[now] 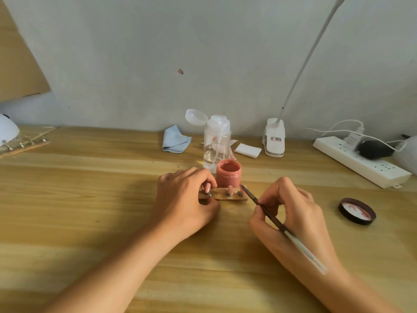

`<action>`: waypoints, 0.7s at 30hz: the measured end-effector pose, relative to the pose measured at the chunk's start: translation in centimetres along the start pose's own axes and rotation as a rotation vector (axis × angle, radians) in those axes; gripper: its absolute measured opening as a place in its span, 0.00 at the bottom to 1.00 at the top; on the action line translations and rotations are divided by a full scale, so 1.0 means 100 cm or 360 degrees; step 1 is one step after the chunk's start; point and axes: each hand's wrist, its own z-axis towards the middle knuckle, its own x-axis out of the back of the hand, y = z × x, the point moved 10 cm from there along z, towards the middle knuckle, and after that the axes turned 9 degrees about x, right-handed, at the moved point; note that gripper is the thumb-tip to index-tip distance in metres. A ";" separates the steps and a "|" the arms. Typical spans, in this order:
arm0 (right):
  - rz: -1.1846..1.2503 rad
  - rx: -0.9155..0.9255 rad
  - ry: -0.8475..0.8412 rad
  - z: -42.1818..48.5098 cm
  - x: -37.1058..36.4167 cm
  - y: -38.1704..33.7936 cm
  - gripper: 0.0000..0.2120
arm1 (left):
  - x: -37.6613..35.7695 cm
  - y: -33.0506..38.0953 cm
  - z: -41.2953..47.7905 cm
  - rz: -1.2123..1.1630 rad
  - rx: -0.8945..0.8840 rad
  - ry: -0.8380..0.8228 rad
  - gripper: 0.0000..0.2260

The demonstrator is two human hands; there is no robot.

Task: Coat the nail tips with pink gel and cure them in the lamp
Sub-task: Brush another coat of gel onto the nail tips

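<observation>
I judge nail tips light, fragile; left grip holds their strip at nine o'clock, right grip pinches brush.

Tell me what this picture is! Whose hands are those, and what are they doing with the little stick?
The camera sits on a person's head, looking down, so you see their own two hands. The left hand holds a wooden strip with nail tips standing on it. The right hand pinches a brush, its tip near the strip. Behind stands an open jar of pink gel; its lid lies to the right. A clear bottle and blue cloth sit further back on the table.
</observation>
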 end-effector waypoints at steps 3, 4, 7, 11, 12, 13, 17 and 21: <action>-0.0074 0.0042 -0.0050 -0.001 -0.004 0.001 0.13 | 0.000 0.000 0.000 0.0007 0.0000 0.0014 0.11; -0.0081 0.0056 -0.0059 -0.001 -0.004 0.000 0.12 | 0.000 0.000 0.000 0.0004 0.0000 0.0014 0.11; -0.0097 0.0059 -0.0046 -0.001 -0.003 0.001 0.10 | 0.000 0.001 0.000 0.0002 -0.0004 0.0007 0.11; -0.0074 0.0010 -0.0006 -0.002 -0.001 0.003 0.12 | 0.001 0.001 -0.001 -0.0012 -0.0024 0.0021 0.08; -0.0077 0.0008 -0.0004 -0.002 -0.002 0.003 0.12 | 0.001 0.001 -0.001 -0.0018 -0.0026 0.0020 0.08; -0.0093 0.0022 -0.0010 -0.001 -0.002 0.002 0.11 | 0.001 0.001 -0.001 -0.0020 -0.0026 0.0018 0.09; -0.0149 0.0080 -0.0037 0.000 -0.004 -0.002 0.10 | 0.001 0.001 0.000 -0.0010 -0.0031 0.0023 0.10; -0.0159 0.0072 -0.0016 0.000 -0.003 -0.001 0.08 | 0.000 0.002 0.000 -0.0007 -0.0029 0.0025 0.11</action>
